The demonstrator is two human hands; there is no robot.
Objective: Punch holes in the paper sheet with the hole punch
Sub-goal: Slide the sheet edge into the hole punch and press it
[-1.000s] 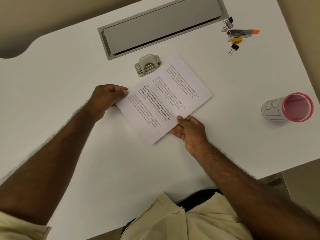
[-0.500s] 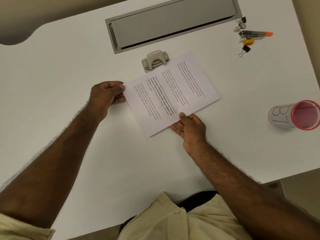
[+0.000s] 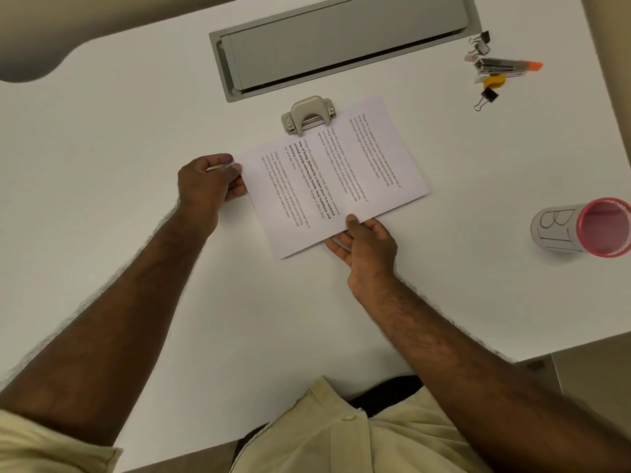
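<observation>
A printed paper sheet (image 3: pixel 333 175) lies slanted on the white desk (image 3: pixel 136 131). Its far long edge reaches the front of a beige hole punch (image 3: pixel 309 114); whether the edge sits inside the slot I cannot tell. My left hand (image 3: pixel 208 184) pinches the sheet's near-left short edge between thumb and fingers. My right hand (image 3: pixel 365 250) grips the near long edge, thumb on top and fingers under the paper.
A grey cable tray lid (image 3: pixel 345 39) is set into the desk behind the punch. At the far right lie binder clips (image 3: pixel 483 46), a stapler (image 3: pixel 496 66) and an orange marker tip. A pink-rimmed cup (image 3: pixel 587 227) lies on its side at the right edge.
Both hands have slid the sheet away from me, so its far edge now meets the front of the hole punch. The view has shifted slightly.
</observation>
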